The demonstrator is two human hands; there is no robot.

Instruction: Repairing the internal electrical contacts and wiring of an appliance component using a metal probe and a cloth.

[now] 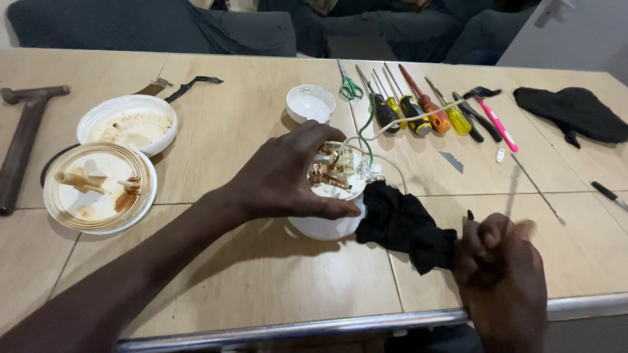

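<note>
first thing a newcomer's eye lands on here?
Probably the centre: the left hand gripping an opened white round device with copper parts and wires exposed, while the right hand clutches a black cloth beside it. Next, the row of screwdrivers with coloured handles at the table's far edge, and the hammer at far left.

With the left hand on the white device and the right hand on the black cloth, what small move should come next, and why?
Probably bring the black cloth up onto the white device. The left hand already steadies the device with its copper parts facing up, and the right hand grips the cloth's end at the table edge, so the cloth is ready but touches only the device's side.
</note>
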